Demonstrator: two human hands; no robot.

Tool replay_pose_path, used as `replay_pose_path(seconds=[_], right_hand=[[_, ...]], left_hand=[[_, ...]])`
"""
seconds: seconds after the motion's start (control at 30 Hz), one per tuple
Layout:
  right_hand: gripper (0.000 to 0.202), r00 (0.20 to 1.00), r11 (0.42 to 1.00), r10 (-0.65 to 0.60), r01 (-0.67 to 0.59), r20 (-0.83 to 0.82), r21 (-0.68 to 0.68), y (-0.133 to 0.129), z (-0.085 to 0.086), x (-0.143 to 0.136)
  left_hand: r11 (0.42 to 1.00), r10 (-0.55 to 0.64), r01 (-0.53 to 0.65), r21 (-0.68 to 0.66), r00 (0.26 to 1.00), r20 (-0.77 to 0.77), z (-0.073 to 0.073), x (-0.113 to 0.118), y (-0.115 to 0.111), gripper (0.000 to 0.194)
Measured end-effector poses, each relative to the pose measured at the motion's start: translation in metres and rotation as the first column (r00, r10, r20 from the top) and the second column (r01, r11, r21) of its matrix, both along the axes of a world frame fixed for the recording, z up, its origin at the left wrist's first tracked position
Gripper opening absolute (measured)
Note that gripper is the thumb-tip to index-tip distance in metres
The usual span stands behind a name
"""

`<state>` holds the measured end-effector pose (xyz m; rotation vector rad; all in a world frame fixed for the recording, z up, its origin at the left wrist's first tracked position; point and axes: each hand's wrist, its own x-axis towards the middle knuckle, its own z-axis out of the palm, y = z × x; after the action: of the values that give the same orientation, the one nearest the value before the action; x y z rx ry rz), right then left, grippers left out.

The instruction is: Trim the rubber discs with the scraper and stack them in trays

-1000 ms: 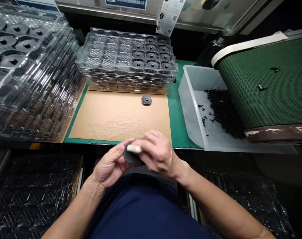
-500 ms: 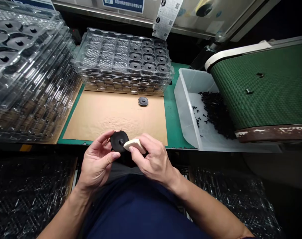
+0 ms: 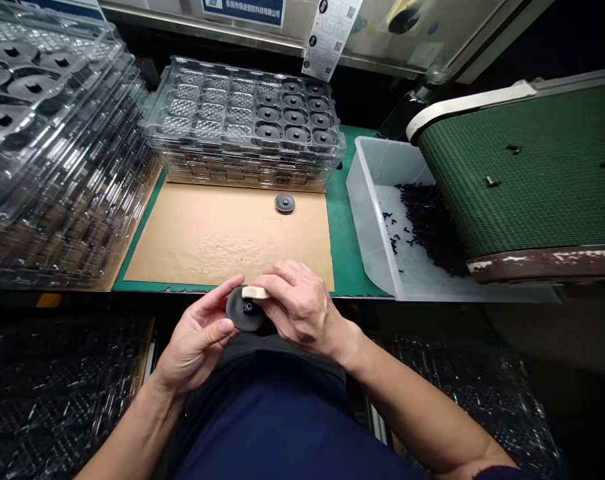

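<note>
Between thumb and fingers, my left hand (image 3: 195, 340) grips a black round plastic part (image 3: 240, 317) by its edge, its raised centre hub facing up. My right hand (image 3: 302, 313) pinches a cream-coloured pad (image 3: 255, 293), perhaps a sponge or cloth block. That pad lies against the upper rim of the black part. Fingers of the right hand cover the pad's right end. A similar black disc (image 3: 284, 204) lies on the cardboard sheet (image 3: 182, 227) beyond my hands.
Behind the cardboard stands a stack of clear blister trays (image 3: 202, 143), partly filled with black discs. Taller stacked trays (image 3: 72, 167) rise at left. To the right, a translucent bin (image 3: 375, 220) holds small black pieces below a green conveyor belt (image 3: 542, 173).
The black part has shifted slightly right and down and tilted. My right hand has turned the pad, moving it from beside the hub to the upper rim.
</note>
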<state>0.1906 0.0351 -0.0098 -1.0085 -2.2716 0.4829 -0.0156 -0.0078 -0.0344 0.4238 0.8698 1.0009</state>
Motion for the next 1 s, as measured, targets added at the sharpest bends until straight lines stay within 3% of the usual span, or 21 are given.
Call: replay_pose_path(seconds=[0.1,0.2,0.27,0.3,0.43,0.5,0.63,0.8,0.9,1.0], right_hand=[[0.019,0.981,0.997,0.076,-0.076,-0.178,0.008,0.006,-0.005,0.0],[0.026,0.9,0.98,-0.162,0.098,-0.406,-0.174,0.007,-0.011,0.004],[0.023,0.841,0.908,-0.34,0.178,-0.42,-0.379,0.003,-0.017,0.008],[0.023,0.841,0.866,-0.367,0.153,-0.397,-0.476,-0.001,-0.019,0.01],[0.034,0.873,0.687,-0.316,-0.061,-0.373,-0.725,-0.019,-0.029,0.008],[0.035,0.854,0.655,-0.352,-0.068,-0.384,-0.753,-0.026,-0.031,0.003],[0.036,0.82,0.668,-0.412,-0.024,-0.396,-0.744,-0.033,-0.033,-0.008],[0.037,0.752,0.685,-0.528,0.102,-0.394,-0.722,-0.033,-0.037,-0.012],[0.038,0.779,0.737,-0.49,0.131,-0.39,-0.663,-0.032,-0.038,-0.011],[0.039,0.841,0.815,-0.372,0.094,-0.392,-0.571,-0.031,-0.039,-0.012]], left_hand=[[1.0,-0.017,0.017,-0.006,0.999,0.033,-0.003,0.005,-0.003,0.062],[0.999,0.035,-0.036,0.018,0.998,0.043,-0.002,0.01,-0.003,0.067],[0.996,0.083,-0.085,0.036,0.996,0.04,0.0,0.01,-0.001,0.067],[0.994,0.1,-0.102,0.045,0.994,0.041,0.001,0.01,0.0,0.065],[0.995,0.08,-0.079,0.061,0.997,-0.017,0.004,0.013,0.006,0.053],[0.993,0.1,-0.092,0.069,0.988,-0.118,0.004,0.017,0.01,0.043],[0.984,0.177,-0.163,0.07,0.94,-0.291,0.0,0.028,0.021,0.033],[0.994,0.112,-0.111,0.016,0.985,-0.13,-0.001,0.041,0.015,0.059],[0.995,0.094,-0.088,0.053,0.986,-0.136,-0.002,0.047,0.01,0.071],[0.99,0.139,-0.133,0.042,0.965,-0.224,-0.006,0.049,0.012,0.06]])
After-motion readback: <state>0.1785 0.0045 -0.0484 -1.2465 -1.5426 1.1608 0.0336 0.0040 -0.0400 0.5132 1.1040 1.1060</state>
